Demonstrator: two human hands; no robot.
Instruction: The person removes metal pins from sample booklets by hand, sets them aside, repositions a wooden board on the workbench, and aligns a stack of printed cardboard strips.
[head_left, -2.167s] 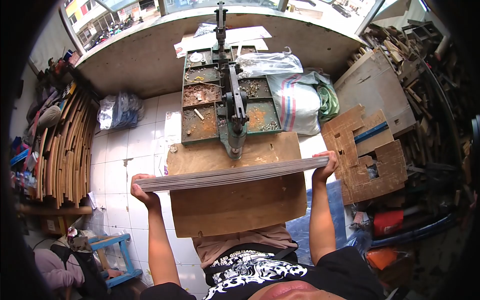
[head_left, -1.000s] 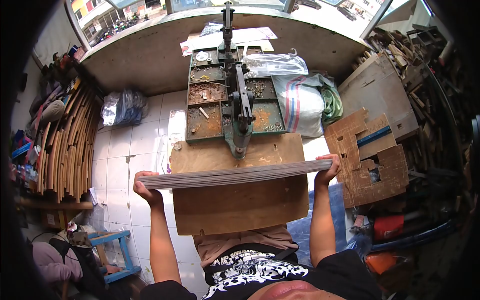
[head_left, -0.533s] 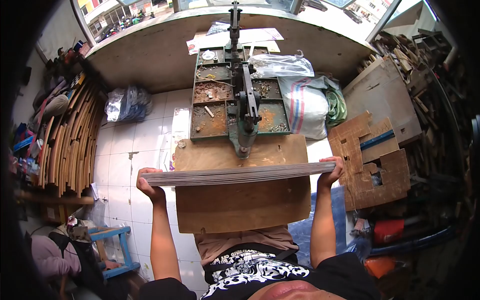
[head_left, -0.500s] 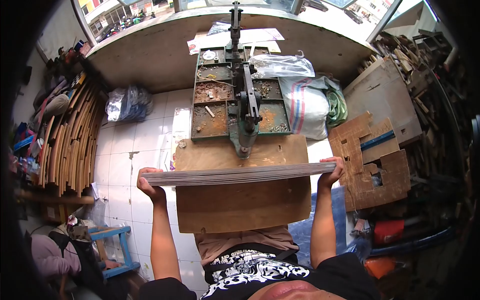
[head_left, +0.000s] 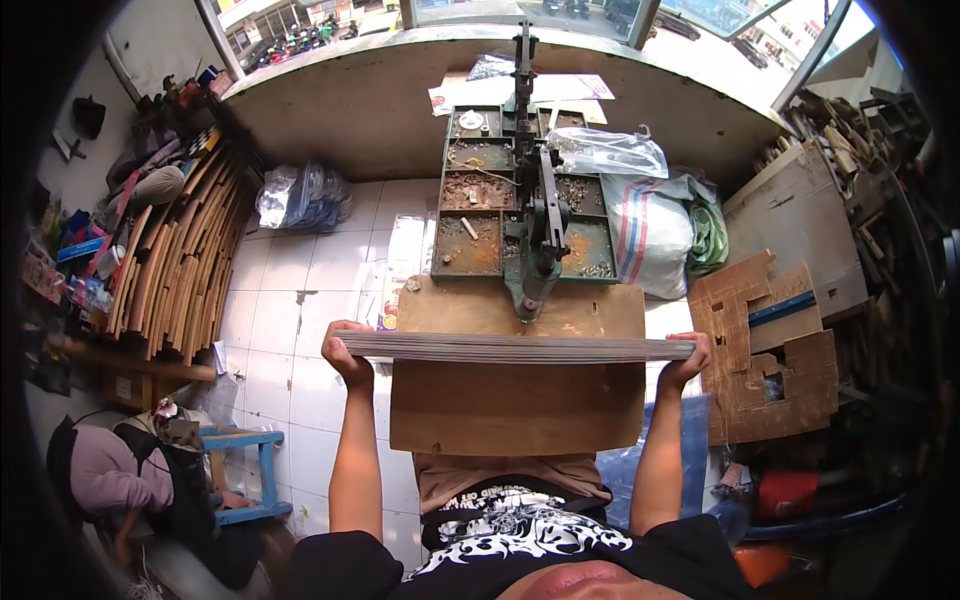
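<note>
A long stack of thin grey strips or sheets (head_left: pixel 515 348), seen edge-on, spans the space between my two hands. Its left end is gripped by my left hand (head_left: pixel 349 352), fingers closed round it. My right hand (head_left: pixel 686 358) is closed on the right end. Beneath the stack lies a brown wooden board (head_left: pixel 515 405), over my lap. Just beyond the stack stands a dark metal hand press (head_left: pixel 540 225), its foot at the board's far part. Whether the stack touches the board cannot be told.
Green compartment trays (head_left: pixel 470 245) with small metal parts flank the press. A white sack (head_left: pixel 650 235) and cut-out boards (head_left: pixel 740 340) are at the right. Stacked wooden strips (head_left: pixel 175 260), a blue wooden frame (head_left: pixel 268 475) and a seated person (head_left: pixel 120 470) are at the left.
The view has swung left, so the whole scene sits further right in the frame. The stack now looks more level. Both hands keep their hold on its ends.
</note>
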